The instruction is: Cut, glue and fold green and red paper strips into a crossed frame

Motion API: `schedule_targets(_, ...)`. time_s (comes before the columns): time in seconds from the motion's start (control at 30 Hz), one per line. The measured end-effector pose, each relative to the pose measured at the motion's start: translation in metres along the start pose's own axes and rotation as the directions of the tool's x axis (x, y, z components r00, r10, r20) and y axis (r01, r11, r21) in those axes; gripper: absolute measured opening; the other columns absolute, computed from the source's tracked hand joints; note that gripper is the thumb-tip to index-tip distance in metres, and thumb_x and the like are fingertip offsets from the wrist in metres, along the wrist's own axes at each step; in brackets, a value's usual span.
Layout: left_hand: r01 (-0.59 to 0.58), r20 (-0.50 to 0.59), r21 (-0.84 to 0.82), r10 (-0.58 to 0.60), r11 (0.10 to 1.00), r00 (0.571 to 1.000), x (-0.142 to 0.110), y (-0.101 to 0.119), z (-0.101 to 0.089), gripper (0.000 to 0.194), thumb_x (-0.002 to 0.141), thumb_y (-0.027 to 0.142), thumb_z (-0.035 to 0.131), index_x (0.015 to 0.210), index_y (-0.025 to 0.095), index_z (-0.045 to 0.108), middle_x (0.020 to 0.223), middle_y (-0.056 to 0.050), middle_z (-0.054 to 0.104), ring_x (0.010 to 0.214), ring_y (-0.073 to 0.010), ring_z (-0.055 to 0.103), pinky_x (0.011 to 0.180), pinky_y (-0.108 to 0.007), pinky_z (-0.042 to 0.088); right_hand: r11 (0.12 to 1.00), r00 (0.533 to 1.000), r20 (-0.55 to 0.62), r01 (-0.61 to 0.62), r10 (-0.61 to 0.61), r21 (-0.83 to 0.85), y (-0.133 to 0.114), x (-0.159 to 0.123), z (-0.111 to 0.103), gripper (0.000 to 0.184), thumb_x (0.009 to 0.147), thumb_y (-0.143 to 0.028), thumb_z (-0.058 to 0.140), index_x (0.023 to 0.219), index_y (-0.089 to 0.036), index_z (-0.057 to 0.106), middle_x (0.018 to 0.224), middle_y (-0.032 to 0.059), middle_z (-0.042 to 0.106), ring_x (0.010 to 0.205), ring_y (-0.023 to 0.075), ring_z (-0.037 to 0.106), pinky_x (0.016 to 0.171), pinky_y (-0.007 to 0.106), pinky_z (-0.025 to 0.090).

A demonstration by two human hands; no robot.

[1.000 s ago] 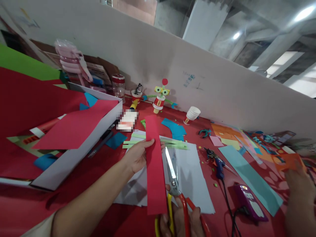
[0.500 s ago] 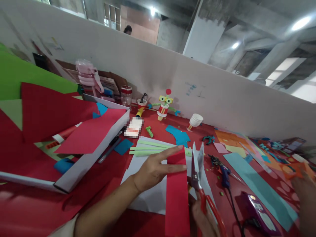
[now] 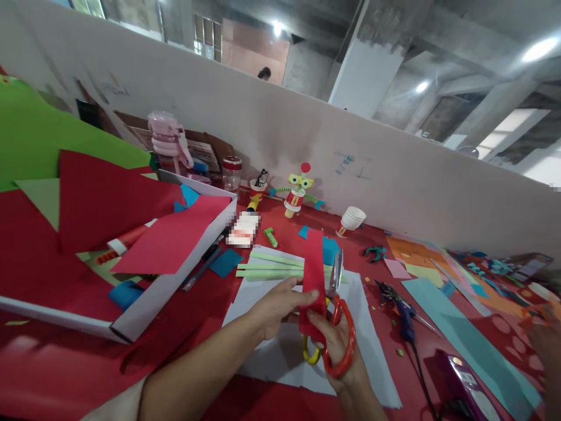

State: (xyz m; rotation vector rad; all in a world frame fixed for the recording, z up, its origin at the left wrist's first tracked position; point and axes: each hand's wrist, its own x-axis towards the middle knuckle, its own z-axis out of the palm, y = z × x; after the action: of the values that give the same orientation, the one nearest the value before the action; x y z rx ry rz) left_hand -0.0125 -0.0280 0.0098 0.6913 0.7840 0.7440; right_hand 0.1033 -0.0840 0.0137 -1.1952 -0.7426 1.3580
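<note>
A red paper strip [image 3: 314, 263] stands upright in front of me over white sheets of paper [image 3: 263, 362]. My left hand [image 3: 278, 307] pinches its left edge low down, thumb in front. With the thumb of my right hand [image 3: 335, 339] pressed on the strip's lower end, that hand also holds scissors [image 3: 346, 351] with red handles. The scissor blades point up behind the strip's right side, partly hidden. A yellow loop [image 3: 312, 352] shows under the strip; I cannot tell whether it belongs to the scissors. Light green paper strips [image 3: 272, 270] lie just behind my left hand.
On the left stands a white box [image 3: 149, 318] holding coloured paper. A paper-cup robot figure [image 3: 294, 199] and stacked cups [image 3: 352, 219] stand near the wall. To the right lie a glue gun [image 3: 405, 327], a teal paper sheet [image 3: 468, 345] and another person's hand [image 3: 543, 333].
The red strip has risen off the white paper and now looks shorter. My left hand has moved down it, and my right hand has brought the scissors leftward and gripped the strip's lower end.
</note>
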Motion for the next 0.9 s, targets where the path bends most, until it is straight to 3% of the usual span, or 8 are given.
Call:
schedule_targets(0.13,-0.087,-0.002,-0.034,0.087,0.996,0.996,0.001,-0.004,0.001,0.038,0.058,0.019,0.080,0.093,0.016,0.065,0.072,-0.005,0.071,0.064,-0.0168,0.065,0.060,-0.025,0.048,0.999,0.997,-0.065,-0.038,0.040,0.031,0.008,0.004,-0.001,0.045,0.063,-0.032,0.081,0.102,-0.025,0.059,0.065,-0.0050,0.060,0.049,0.0107,0.052,0.042,0.020,0.036)
schedule_targets(0.23,-0.088,-0.117,-0.139,0.071,0.986,0.991,0.008,-0.003,-0.002,0.027,0.063,0.015,0.074,0.087,0.017,0.063,0.068,-0.003,0.071,0.059,-0.0173,0.066,0.058,-0.027,0.051,0.998,0.991,-0.132,0.022,-0.029,-0.052,0.014,-0.007,-0.006,0.042,0.070,-0.042,0.073,0.105,-0.025,0.058,0.061,-0.0063,0.056,0.047,0.0083,0.049,0.038,0.016,0.028)
schedule_targets(0.33,-0.110,-0.244,-0.208,0.057,0.972,0.968,0.015,0.002,-0.009,0.023,0.066,0.008,0.070,0.085,0.017,0.059,0.064,-0.002,0.069,0.058,-0.0166,0.066,0.057,-0.027,0.053,0.968,0.979,-0.175,0.064,-0.109,-0.243,0.005,-0.024,-0.019,0.041,0.079,-0.049,0.057,0.111,-0.024,0.059,0.069,-0.0020,0.064,0.054,0.0127,0.056,0.040,0.020,0.032)
schedule_targets(0.5,-0.153,-0.309,-0.253,0.070,0.955,0.949,0.020,0.011,-0.016,0.028,0.070,0.004,0.070,0.091,0.018,0.059,0.070,0.000,0.070,0.058,-0.0109,0.065,0.058,-0.020,0.054,0.912,0.938,-0.286,0.067,-0.195,-0.404,-0.088,-0.025,-0.102,0.026,0.072,-0.043,0.061,0.089,-0.026,0.072,0.070,0.0039,0.071,0.066,0.0240,0.065,0.041,0.027,0.036)
schedule_targets(0.57,-0.155,-0.320,-0.267,0.064,0.951,0.945,0.021,0.011,-0.016,0.028,0.069,0.003,0.071,0.089,0.017,0.059,0.073,0.000,0.071,0.058,-0.0092,0.065,0.060,-0.018,0.054,0.856,0.943,-0.203,0.134,-0.265,-0.500,-0.136,-0.018,-0.143,0.022,0.066,-0.043,0.063,0.077,-0.027,0.074,0.062,0.0055,0.069,0.066,0.0268,0.066,0.040,0.027,0.036)
schedule_targets(0.67,-0.139,-0.310,-0.263,0.053,0.955,0.949,0.022,0.008,-0.017,0.029,0.067,0.004,0.074,0.087,0.017,0.058,0.074,-0.001,0.071,0.060,-0.0091,0.066,0.060,-0.016,0.054,0.788,0.952,-0.061,0.212,-0.300,-0.578,-0.172,-0.011,-0.181,0.051,0.080,-0.047,0.032,0.089,-0.019,0.072,0.071,0.0034,0.070,0.070,0.0223,0.067,0.047,0.029,0.041)
schedule_targets(0.8,-0.139,-0.316,-0.262,0.051,0.955,0.947,0.024,0.006,-0.019,0.030,0.066,0.004,0.075,0.088,0.016,0.059,0.076,-0.001,0.071,0.062,-0.0099,0.067,0.059,-0.017,0.055,0.779,0.959,-0.067,0.182,-0.276,-0.600,-0.152,-0.015,-0.184,0.028,0.066,-0.053,0.060,0.082,-0.032,0.071,0.072,-0.0011,0.073,0.080,0.0292,0.065,0.045,0.031,0.043)
schedule_targets(0.9,-0.143,-0.336,-0.267,0.048,0.953,0.941,0.023,0.009,-0.018,0.026,0.068,0.002,0.073,0.086,0.016,0.059,0.075,-0.002,0.071,0.061,-0.0092,0.066,0.059,-0.016,0.056,0.655,0.943,-0.051,0.187,-0.327,-0.732,-0.116,-0.024,-0.177,0.029,0.067,-0.049,0.063,0.082,-0.027,0.072,0.076,0.0015,0.074,0.091,0.0321,0.063,0.055,0.035,0.043)
